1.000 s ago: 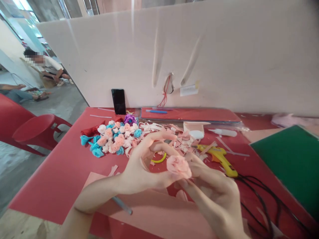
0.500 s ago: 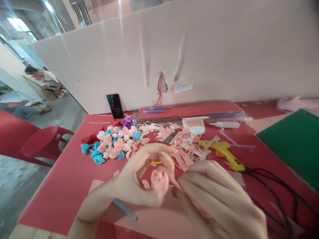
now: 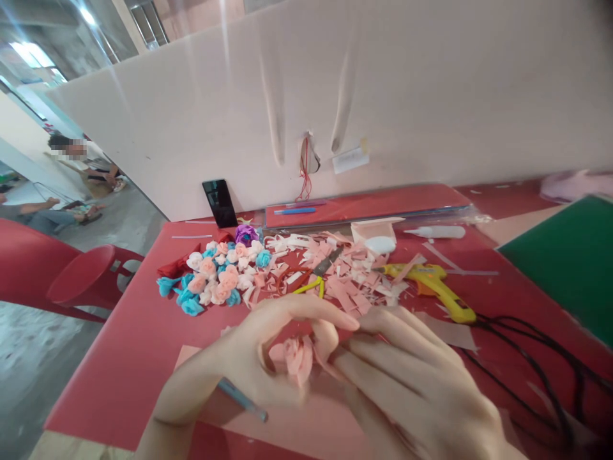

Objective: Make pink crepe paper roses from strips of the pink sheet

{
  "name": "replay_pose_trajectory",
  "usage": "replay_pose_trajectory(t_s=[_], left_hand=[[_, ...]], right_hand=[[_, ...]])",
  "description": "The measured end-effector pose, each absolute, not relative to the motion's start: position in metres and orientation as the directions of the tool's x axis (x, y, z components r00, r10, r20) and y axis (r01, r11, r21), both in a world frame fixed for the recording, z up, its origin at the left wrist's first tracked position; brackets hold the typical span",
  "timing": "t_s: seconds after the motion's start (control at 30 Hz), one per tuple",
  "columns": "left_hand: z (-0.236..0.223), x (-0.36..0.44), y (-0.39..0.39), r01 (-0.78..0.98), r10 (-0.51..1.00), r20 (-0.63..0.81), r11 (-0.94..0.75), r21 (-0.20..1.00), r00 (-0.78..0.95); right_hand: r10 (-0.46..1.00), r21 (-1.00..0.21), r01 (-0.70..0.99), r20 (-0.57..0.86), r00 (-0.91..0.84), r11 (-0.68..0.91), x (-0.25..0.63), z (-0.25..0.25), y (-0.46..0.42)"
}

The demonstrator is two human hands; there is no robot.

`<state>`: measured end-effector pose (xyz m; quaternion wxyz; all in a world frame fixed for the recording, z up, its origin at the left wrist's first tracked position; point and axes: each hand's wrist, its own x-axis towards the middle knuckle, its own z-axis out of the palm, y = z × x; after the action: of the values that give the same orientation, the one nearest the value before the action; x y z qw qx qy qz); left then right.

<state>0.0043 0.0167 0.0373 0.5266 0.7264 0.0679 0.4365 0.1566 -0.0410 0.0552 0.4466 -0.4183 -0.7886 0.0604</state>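
A pink crepe-paper rose (image 3: 297, 359) sits in the curl of my left hand (image 3: 268, 345), whose thumb and fingers close around it. From the flower a pink paper strip runs to my right hand (image 3: 407, 370), which pinches the strip; its fingertips are partly hidden. Beneath both hands lies a flat pink paper sheet (image 3: 268, 431), with a grey pen-like stick (image 3: 243, 401) on it under my left wrist. Just beyond my hands, yellow-handled scissors (image 3: 320, 278) rest among pink paper scraps (image 3: 352, 294).
Finished paper roses (image 3: 220, 278) are heaped at the left, near an upright phone (image 3: 220, 203). To the right lie a yellow glue gun (image 3: 438, 284) with black cables, a white bottle (image 3: 438, 232) and a green board (image 3: 565, 262). A red stool (image 3: 83, 275) stands beside the table; people sit farther off.
Both hands have shifted slightly down, and the rose has tilted and moved a little left. My left fingertips have come closer to my right hand, and the scissors show more.
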Motion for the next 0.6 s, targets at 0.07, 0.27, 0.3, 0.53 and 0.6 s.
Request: replay_pose_trajectory(t_s=[0.07, 0.27, 0.3, 0.53, 0.6], left_hand=[[0.037, 0.005, 0.018, -0.349, 0.560, 0.558, -0.442, 0.826, 0.613], [0.040, 0.004, 0.020, -0.319, 0.533, 0.551, -0.468, 0.824, 0.642], [0.041, 0.004, 0.020, -0.303, 0.526, 0.552, -0.487, 0.819, 0.646], [0.041, 0.004, 0.026, -0.284, 0.431, 0.603, -0.602, 0.746, 0.671], [0.041, 0.004, 0.026, -0.280, 0.414, 0.607, -0.619, 0.734, 0.678]], right_hand=[[0.725, -0.496, 0.583, 0.639, -0.258, 0.644, 0.157, 0.057, -0.041], [0.751, -0.544, 0.557, 0.611, -0.250, 0.627, 0.156, 0.055, -0.038], [0.749, -0.547, 0.553, 0.616, -0.242, 0.628, 0.156, 0.053, -0.037], [0.802, -0.642, 0.496, 0.551, -0.231, 0.585, 0.155, 0.047, -0.043], [0.824, -0.670, 0.484, 0.505, -0.259, 0.563, 0.157, 0.049, -0.043]])
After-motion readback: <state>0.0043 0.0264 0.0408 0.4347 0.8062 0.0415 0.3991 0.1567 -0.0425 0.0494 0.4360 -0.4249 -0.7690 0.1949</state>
